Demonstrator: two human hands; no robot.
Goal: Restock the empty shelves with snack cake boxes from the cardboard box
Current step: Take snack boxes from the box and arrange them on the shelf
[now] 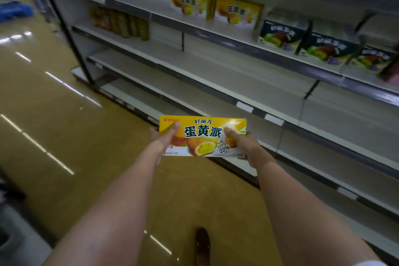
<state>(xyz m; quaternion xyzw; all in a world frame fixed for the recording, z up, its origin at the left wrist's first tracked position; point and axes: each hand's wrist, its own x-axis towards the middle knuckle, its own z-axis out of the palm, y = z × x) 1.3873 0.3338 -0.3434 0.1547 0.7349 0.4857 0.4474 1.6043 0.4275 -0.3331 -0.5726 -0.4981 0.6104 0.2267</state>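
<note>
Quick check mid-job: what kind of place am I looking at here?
Most likely a supermarket aisle. Long tiered shelves carry price-tag strips along their edges, matching yellow boxes stand facing out, and both hands hold another yellow snack cake box above a glossy floor.

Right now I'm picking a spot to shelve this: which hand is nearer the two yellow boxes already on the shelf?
Right, narrowly. The right hand grips the held yellow box at its right end, almost under the shelved yellow boxes; the left hand grips its left end, further to their left.
</note>
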